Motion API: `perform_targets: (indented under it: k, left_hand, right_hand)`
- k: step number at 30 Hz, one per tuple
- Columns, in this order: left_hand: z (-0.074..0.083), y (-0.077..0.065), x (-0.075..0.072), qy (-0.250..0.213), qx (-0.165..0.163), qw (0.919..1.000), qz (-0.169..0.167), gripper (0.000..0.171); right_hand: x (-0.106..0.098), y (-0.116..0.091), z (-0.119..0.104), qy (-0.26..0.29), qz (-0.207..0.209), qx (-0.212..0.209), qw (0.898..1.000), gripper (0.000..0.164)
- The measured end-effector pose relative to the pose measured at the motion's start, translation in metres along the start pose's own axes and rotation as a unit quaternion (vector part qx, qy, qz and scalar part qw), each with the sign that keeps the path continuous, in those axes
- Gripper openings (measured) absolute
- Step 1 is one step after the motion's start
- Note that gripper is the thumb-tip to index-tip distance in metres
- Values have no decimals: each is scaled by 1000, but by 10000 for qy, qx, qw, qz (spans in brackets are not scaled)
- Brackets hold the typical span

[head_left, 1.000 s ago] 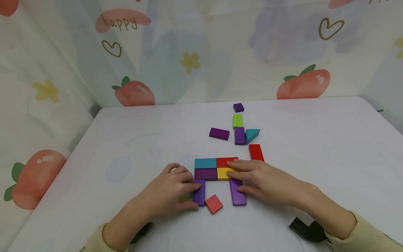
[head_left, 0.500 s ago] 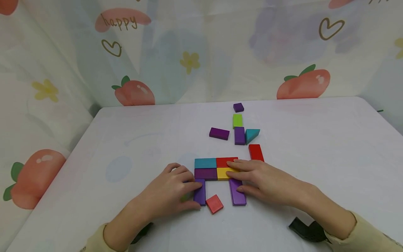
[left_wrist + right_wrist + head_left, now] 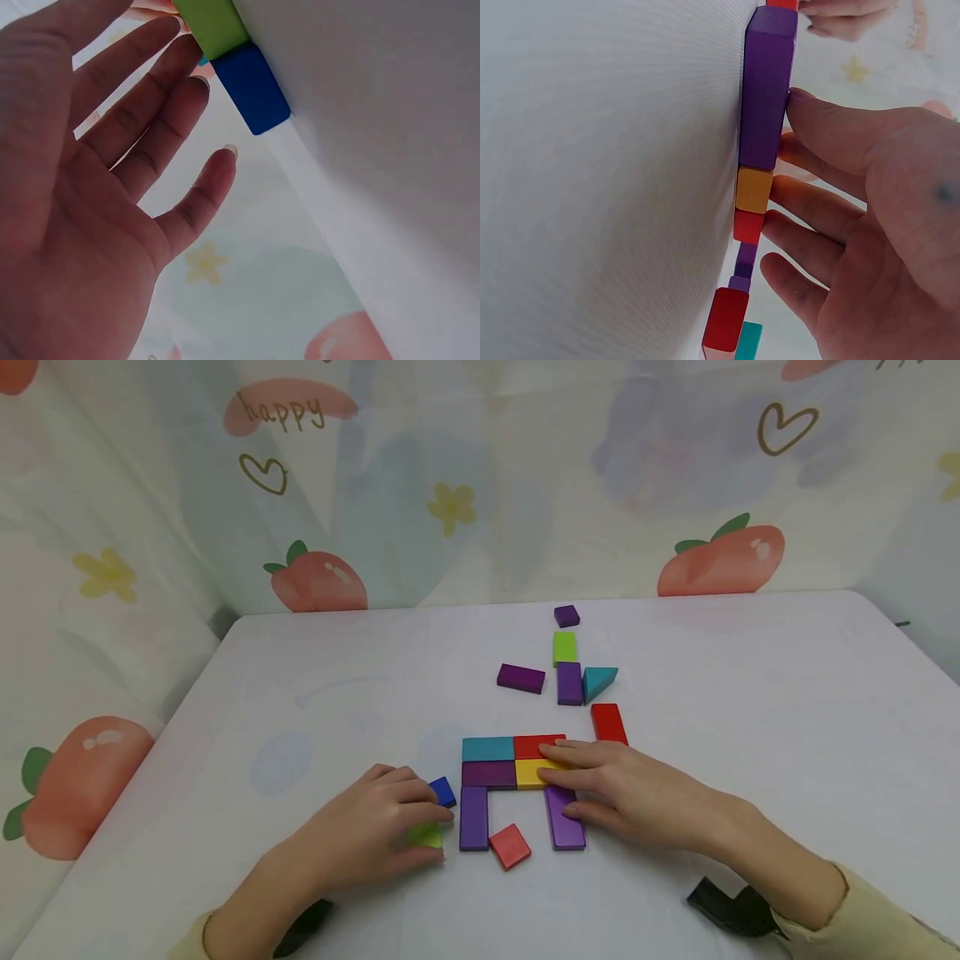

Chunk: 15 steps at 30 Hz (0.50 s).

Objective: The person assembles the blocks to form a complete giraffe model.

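My left hand [image 3: 378, 822] hovers beside a purple block [image 3: 473, 818], loosely bent and not gripping anything. Under and past its fingers lie a blue block [image 3: 444, 792] and a light green block [image 3: 427, 836], partly hidden; the left wrist view has this blue block [image 3: 251, 88] end to end with the green. My right hand [image 3: 637, 789] rests its fingertips on a red block [image 3: 531, 746], a yellow block [image 3: 529, 773] and a lighter purple block [image 3: 564, 822]. A teal block [image 3: 487, 748] and a dark purple block [image 3: 487, 774] complete the flat rectangle beside them.
A small red square block [image 3: 510, 847] lies between the two purple legs. Farther back are another red block [image 3: 609, 724], a teal triangle [image 3: 599, 683], a tilted purple block [image 3: 521, 678], an upright-lying purple block [image 3: 569, 683], a lime block [image 3: 565, 647] and a small purple piece [image 3: 567, 616].
My left hand has come off the left purple block and drawn back to the left, exposing the blue and green blocks. My right hand has stayed in place.
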<state>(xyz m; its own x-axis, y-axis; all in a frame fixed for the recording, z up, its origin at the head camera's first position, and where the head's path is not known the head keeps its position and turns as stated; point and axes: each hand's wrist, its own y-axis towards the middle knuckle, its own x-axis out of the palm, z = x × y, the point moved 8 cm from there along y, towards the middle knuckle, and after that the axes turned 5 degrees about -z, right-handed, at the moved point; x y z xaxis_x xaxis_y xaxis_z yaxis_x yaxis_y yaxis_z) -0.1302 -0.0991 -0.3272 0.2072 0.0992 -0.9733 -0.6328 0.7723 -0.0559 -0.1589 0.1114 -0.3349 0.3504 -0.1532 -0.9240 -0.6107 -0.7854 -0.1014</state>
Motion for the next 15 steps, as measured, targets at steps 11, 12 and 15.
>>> perform_targets:
  k: [11, 12, 15]
  left_hand:
    - [-5, -28, 4, -410, -235, 9977, -487, 33]
    - [-4, -30, 6, -483, -267, 9967, -588, 34]
    - [0, -32, 9, -650, -184, 9948, -757, 35]
  right_hand:
    - [1, 0, 0, 22, -12, 9, 10000, 49]
    - [1, 1, 0, 23, -18, 7, 10000, 49]
    - [0, 0, 0, 31, -15, 8, 10000, 49]
